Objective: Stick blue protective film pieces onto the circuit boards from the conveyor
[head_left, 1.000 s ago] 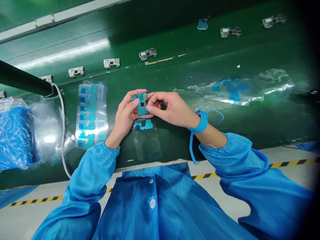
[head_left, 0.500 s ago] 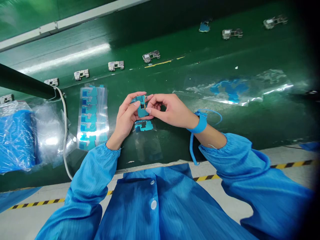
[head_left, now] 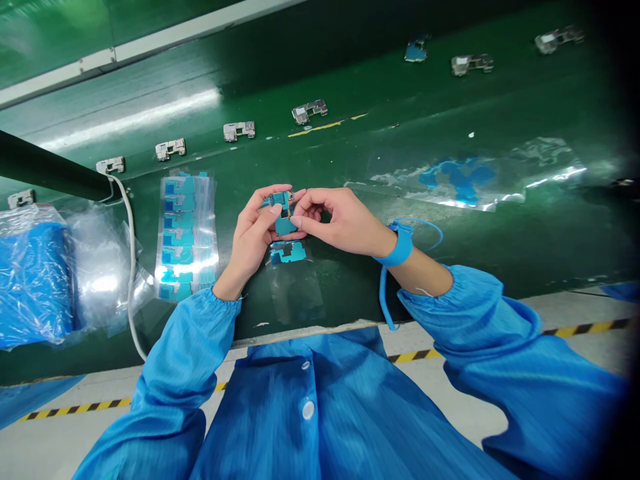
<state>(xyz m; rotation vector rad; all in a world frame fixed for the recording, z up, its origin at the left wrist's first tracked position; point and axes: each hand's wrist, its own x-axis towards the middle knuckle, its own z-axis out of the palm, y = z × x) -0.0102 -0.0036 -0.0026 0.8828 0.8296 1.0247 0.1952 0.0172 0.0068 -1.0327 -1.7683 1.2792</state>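
A small circuit board (head_left: 285,223), its face mostly blue, is gripped between the thumb and fingers of my left hand (head_left: 254,223). My right hand (head_left: 340,219), wearing a blue wrist strap (head_left: 399,247), has its thumb and bent fingers pressed at the board's right edge. Whether a bit of film is also pinched there is too small to tell. Just below the board, a piece of blue cut film (head_left: 289,252) lies on a clear strip. To the left of my left hand lies a clear sheet (head_left: 205,233) with several blue film pieces in a column.
Several bare circuit boards (head_left: 239,131) sit in a row on the green belt, with one blue-faced board (head_left: 416,50) at the far right. Wrapped blue material (head_left: 35,280) and a white cable (head_left: 133,267) are at left. Crumpled blue film (head_left: 460,179) lies on plastic at right.
The boards on the belt have shifted a little to the right. My hands and the board between them have barely moved.
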